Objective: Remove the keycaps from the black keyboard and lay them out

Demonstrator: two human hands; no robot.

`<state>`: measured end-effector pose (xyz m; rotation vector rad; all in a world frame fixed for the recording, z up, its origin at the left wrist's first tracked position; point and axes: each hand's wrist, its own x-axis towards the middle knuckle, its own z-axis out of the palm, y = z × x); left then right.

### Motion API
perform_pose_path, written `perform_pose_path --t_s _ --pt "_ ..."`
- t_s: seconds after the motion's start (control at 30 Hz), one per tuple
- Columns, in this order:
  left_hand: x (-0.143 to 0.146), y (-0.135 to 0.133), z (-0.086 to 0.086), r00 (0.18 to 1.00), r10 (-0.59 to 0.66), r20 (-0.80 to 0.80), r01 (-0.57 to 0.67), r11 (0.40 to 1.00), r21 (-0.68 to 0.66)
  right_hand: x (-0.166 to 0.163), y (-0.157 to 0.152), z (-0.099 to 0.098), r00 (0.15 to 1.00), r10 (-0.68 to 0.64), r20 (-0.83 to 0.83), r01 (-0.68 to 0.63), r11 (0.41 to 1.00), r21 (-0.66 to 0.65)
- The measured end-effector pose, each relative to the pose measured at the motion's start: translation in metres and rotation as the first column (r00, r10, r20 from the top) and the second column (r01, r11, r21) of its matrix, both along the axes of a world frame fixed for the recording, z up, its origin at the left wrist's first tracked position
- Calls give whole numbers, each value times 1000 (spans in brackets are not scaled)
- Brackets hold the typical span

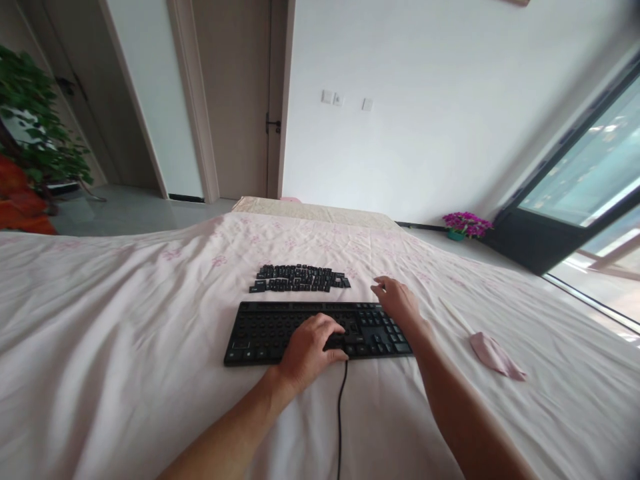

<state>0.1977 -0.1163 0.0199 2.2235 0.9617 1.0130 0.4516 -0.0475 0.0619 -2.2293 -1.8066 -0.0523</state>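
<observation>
Hands: both are down on the keyboard point(280, 331), which sits on the bed point(100, 320) straight ahead of the person.
Left hand point(311, 349): curled palm-down over the near edge around the middle of the board, fingers point(334, 328) bent onto the key area. Looks like it's pressing or pinching something small there, but honestly can't tell if there's a keycap in it.
Right hand point(399, 301): resting flat-ish on the far right corner of the board, fingers loosely spread, not clamped on anything.
Keyboard: black, long axis running left to right across the view. Most of the left and middle part looks stripped (just bare sockets), while the right end has its keys on.
Loose keycaps point(299, 278): laid out in tidy rows on the sheet just beyond the far edge of the board, same left-right direction, close to it but not touching.
Who's nearer: the right hand is closer to that keycap patch, since it's already at the far edge; the left is at the near edge with the whole board between it and the caps.
Cable point(341, 407): runs from the near edge toward the person, between the two forearms.
Other stuff: pink cloth point(495, 355) lying on the sheet well off to the right, with a pale stick-like thing point(456, 315) next to it.
</observation>
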Motion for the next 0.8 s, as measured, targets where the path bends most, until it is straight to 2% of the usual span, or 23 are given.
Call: perform_pose_path --t_s 0.1,0.2,0.33,0.47,0.53,0.63,0.7,0.8 --pt "3 -3 0 989 3 -151 9 997 79 31 -23 -2 992 -100 72 106 991 -85" --pt "4 -5 1 972 33 -231 -9 995 104 41 -37 -7 990 -125 71 134 980 -148" --pt "-4 -6 7 955 53 -292 -25 995 98 33 -41 -10 991 -132 14 132 980 -148" --pt "-21 -4 15 936 59 -348 -30 996 88 18 -40 -4 997 -70 -42 63 987 -151" --pt "-26 -2 18 933 48 -358 -22 997 77 9 -43 6 998 -14 -68 7 996 -93" --pt "-23 2 20 939 72 -336 -58 997 52 -8 -53 25 992 70 -107 -56 991 124" --pt "-16 3 18 952 98 -291 -91 995 38 -23 -61 37 977 99 -186 -60 977 206" --pt "-6 4 11 975 101 -198 -104 995 -6 -48 -72 43 868 257 -425 -139 947 290"
